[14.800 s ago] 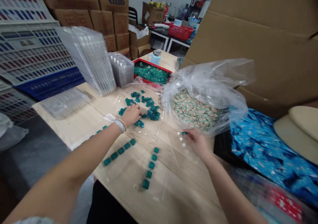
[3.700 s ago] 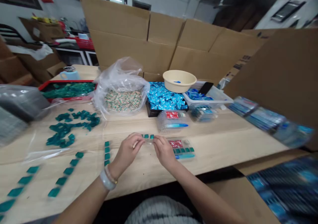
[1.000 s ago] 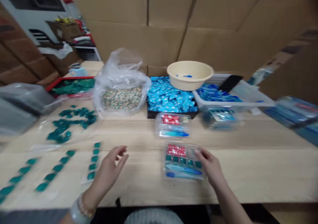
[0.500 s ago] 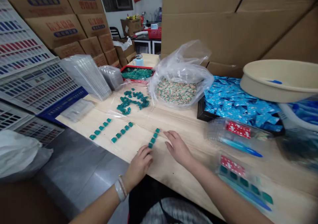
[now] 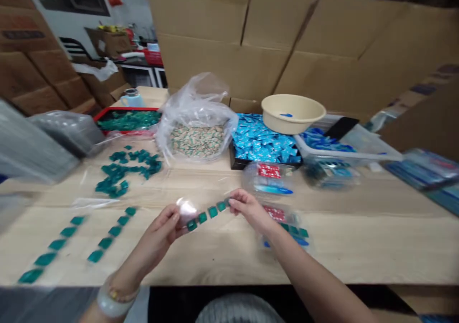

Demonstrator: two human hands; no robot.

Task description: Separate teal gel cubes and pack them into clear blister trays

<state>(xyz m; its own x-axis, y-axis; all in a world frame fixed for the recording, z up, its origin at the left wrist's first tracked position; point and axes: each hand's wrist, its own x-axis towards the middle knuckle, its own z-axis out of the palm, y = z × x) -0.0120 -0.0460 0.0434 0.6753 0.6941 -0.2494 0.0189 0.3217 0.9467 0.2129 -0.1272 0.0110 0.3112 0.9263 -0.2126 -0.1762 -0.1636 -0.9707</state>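
Note:
Between my two hands is a strip of green squares (image 5: 213, 211) in a row, with a shiny, see-through plastic part beside its left end. My left hand (image 5: 165, 227) is closed on the left end, thumb on top. At the right end, my right hand (image 5: 247, 210) pinches the strip between thumb and fingers. Two similar rows of green squares lie on the table to the left: a nearer row (image 5: 114, 231) and a farther row (image 5: 56, 244). Behind them is a loose heap of green pieces (image 5: 112, 172).
At the back stand a red-rimmed tray (image 5: 103, 114) of green pieces, a plastic bag (image 5: 197, 110) of small patterned pieces, blue packets (image 5: 258, 139) in a black tray, and a cream basin (image 5: 292, 122). Clear packs (image 5: 274, 184) lie right of my hands. Cardboard (image 5: 215, 50) walls the back.
The strip, earlier lying on the table, is now lifted and held at both ends. My right hand, earlier open beside it, has closed on it. The view has turned right.

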